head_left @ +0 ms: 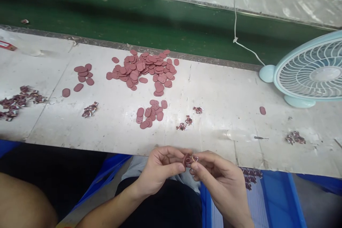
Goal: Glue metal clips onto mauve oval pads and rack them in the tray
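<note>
Near the front edge of the table, my left hand (pixel 160 169) pinches a reddish-brown oval disc (pixel 184 159), seen nearly edge-on. Close against its face is a small dark-red figure (pixel 188 161) with light and golden parts, gripped by the fingertips of my right hand (pixel 223 178). Fingers partly hide both pieces, so I cannot tell whether they are joined. Beyond my hands lie a small group of loose discs (pixel 153 114) and a larger heap of them (pixel 139 67). Three small figures (pixel 188 120) rest to the right of the small group.
A light-blue fan (pixel 317 71) stands at the right, its white cable crossing the green belt (pixel 171 25). More figures (pixel 16 103) lie at far left. A thin dark-tipped tool (pixel 260 138) lies on the right. Below the table edge is a blue bin (pixel 280 199) with finished-looking rows of figures.
</note>
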A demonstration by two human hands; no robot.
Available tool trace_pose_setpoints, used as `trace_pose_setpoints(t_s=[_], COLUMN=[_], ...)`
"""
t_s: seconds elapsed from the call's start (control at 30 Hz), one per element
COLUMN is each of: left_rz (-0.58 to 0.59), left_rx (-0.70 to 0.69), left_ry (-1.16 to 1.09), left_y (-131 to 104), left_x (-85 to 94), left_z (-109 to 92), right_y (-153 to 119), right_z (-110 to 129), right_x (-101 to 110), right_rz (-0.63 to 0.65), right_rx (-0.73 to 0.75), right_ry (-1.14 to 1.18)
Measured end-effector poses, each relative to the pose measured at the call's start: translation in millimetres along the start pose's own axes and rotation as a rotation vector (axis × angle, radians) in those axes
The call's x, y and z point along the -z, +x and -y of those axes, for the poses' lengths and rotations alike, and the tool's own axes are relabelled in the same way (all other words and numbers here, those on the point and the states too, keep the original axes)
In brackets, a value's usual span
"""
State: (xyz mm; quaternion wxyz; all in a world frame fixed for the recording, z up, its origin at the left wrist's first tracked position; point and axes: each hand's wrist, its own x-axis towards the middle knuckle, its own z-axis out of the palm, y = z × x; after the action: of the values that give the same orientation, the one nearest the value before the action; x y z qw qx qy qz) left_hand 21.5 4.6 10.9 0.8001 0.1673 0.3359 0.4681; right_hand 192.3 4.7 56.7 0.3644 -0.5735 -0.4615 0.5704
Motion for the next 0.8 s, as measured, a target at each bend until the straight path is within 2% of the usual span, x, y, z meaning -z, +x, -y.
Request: trace_pose_setpoints(t_s=[0.2,0.33,0.63,0.8], left_rz=[0.004,0.01,0.016,-0.002], left_rx=[-0.039,-0.067,-0.122,-0.128], left_ry=[0.075,0.068,0.069,0.116], left_y=[0.2,-0.6,-1.0,-2.7], left_x=[-0.2,-4.2,-7.0,-5.1], left_z=[1.3,2.8,5.5,12.3], right_y=[-0.2,2.8,1.1,1.3], right_z=[-0.5,-4.5,-8.9,-16.2], right_x=[0.1,-2.5,-10.8,-12.6], right_rz=[0.042,0.075,-0.041,-0.043], right_rx=[0.023,0.003,0.042,0.04], right_ry=[-0.016,0.067,0.184,0.226])
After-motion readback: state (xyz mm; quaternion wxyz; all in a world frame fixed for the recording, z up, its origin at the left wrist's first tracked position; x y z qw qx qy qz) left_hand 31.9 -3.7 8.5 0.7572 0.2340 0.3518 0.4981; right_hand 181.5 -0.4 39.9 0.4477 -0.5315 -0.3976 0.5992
